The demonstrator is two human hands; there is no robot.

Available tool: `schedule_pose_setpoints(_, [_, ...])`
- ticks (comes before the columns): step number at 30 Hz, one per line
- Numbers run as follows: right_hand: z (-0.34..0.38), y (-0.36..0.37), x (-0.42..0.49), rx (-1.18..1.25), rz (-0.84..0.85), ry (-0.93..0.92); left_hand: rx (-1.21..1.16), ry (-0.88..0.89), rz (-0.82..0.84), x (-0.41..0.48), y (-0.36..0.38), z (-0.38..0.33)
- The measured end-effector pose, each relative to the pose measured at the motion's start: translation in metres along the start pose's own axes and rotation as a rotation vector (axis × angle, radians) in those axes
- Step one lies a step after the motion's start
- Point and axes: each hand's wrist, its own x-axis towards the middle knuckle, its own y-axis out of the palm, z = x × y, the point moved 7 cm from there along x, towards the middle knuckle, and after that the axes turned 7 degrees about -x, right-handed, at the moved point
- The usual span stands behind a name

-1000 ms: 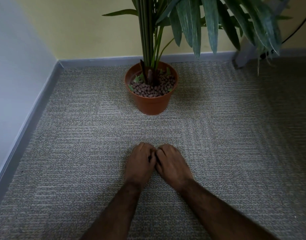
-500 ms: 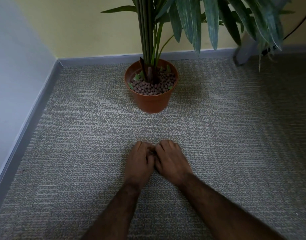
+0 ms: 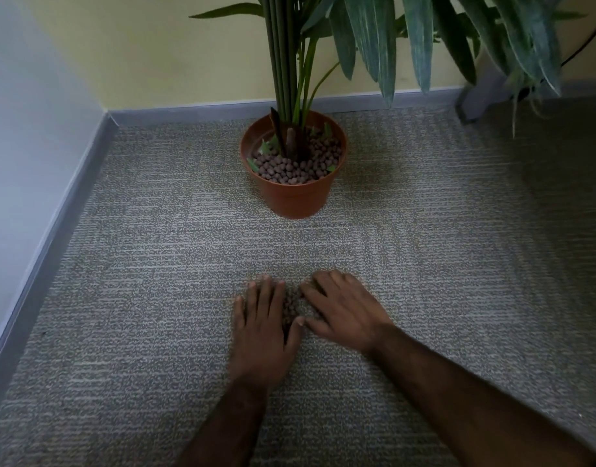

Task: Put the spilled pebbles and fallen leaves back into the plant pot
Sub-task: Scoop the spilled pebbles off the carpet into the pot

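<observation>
- Both hands are laid flat on the carpet [image 3: 138, 298] with the fingers spread, and nothing is held in either grip.
- The left hand [image 3: 261, 326] and the right hand [image 3: 343, 311] are set close side by side, and their thumbs nearly meet.
- A small heap of brown pebbles [image 3: 289, 306] is seen in the gap between the two hands, so the pebbles look to be fenced in for scooping.
- No pebbles are lifted yet; the scoop and the carry to the pot are judged to be left.
- The plant pot [image 3: 294, 197] is stood upright, straight ahead and well apart from the hands.
- Many pebbles and a few green leaf bits are already seen inside the pot.
- No other loose pebbles or leaves can be made out on the carpet, though it is dim.
- Bare carpet is left open between the hands and the pot.
- The wall edge [image 3: 71, 197] on the left is kept well away, and the long leaves [image 3: 384, 45] hang over the pot, so the hands may need to be brought in low.
</observation>
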Motion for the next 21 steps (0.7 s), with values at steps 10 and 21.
schedule_pose_setpoints(10, [0.001,-0.003,0.018,-0.003,-0.004,0.132,0.119,0.071,-0.218,0.012,-0.009,-0.024])
schedule_pose_setpoints(21, [-0.001,-0.003,0.014,-0.04,0.005,0.15,0.097,0.1,-0.239,0.021,-0.006,-0.022])
